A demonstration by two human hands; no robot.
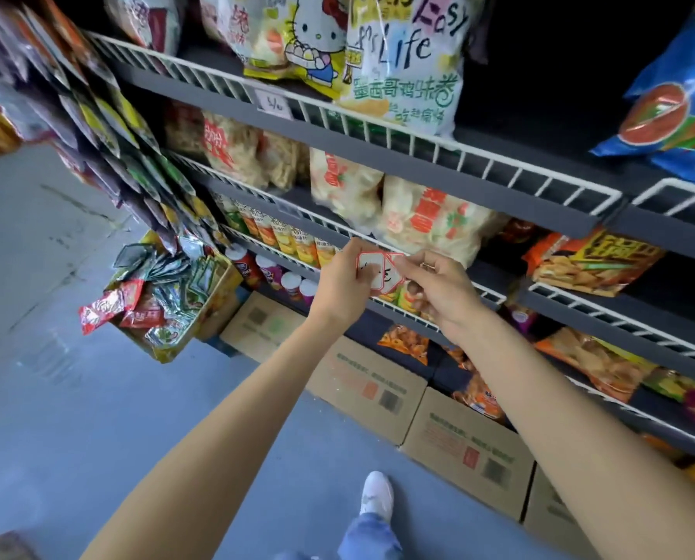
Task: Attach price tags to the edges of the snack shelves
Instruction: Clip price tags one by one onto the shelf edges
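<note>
I hold a small stack of white price tags with red borders (379, 269) between both hands, in front of the second shelf's wire edge (483, 291). My left hand (346, 284) grips the tags from the left, thumb across the front one. My right hand (438, 289) pinches the right-hand tag at its upper corner. One white tag (274, 103) with handwriting hangs on the white wire rail of the top shelf (418, 147). The dark grey shelves carry snack bags and cans.
Cardboard boxes (467, 442) line the floor under the shelves. An open box of snack packets (164, 305) sits at the left, under hanging packet strips (107, 127). Blue-grey floor spreads to the left; my white shoe (376, 495) is below.
</note>
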